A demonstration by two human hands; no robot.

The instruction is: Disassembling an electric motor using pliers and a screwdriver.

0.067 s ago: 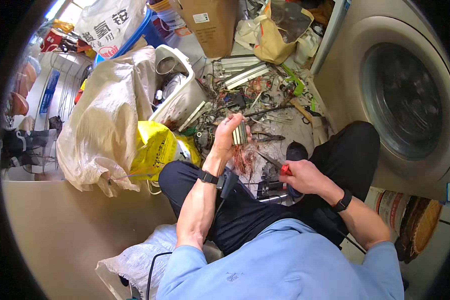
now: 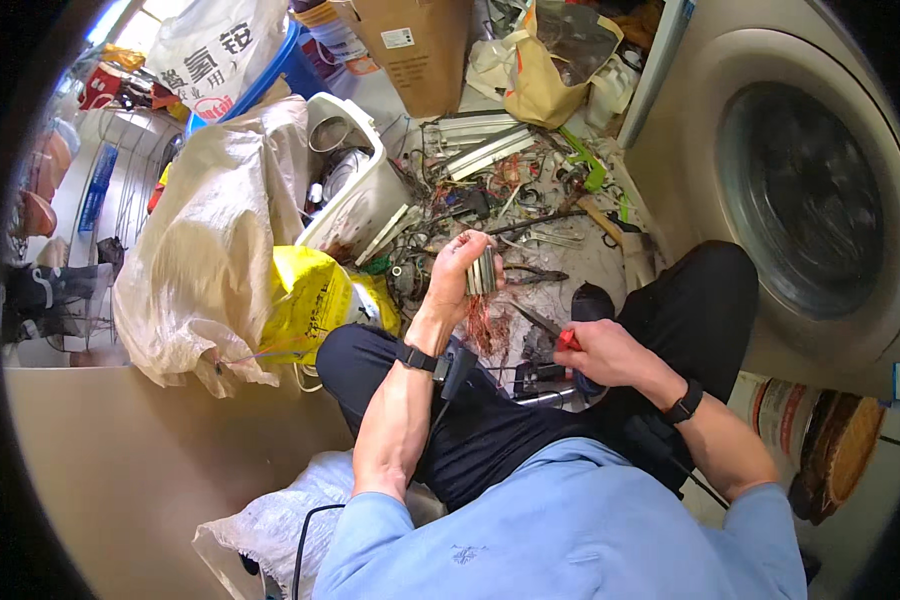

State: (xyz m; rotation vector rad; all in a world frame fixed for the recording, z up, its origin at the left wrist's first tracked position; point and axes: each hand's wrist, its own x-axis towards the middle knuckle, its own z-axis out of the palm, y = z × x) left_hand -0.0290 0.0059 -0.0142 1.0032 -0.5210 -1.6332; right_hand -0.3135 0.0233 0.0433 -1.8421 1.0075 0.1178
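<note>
Above the littered floor (image 2: 592, 258), the left hand (image 2: 456, 268) gripped a metal part (image 2: 483, 273), the right hand (image 2: 612, 353) a red-handled tool (image 2: 544, 323) apart from it, work seemingly unfinished, reddish strands (image 2: 487, 328) showing beneath.

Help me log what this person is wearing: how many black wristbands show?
2: one black band on the left wrist, another black band on the right wrist. Others could lie hidden in the floor clutter.

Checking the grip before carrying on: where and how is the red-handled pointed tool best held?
Likely hold the pointed tool by its red handle, right hand coming from the right: its dark, tapering end points forward and left, away from that hand.
</note>
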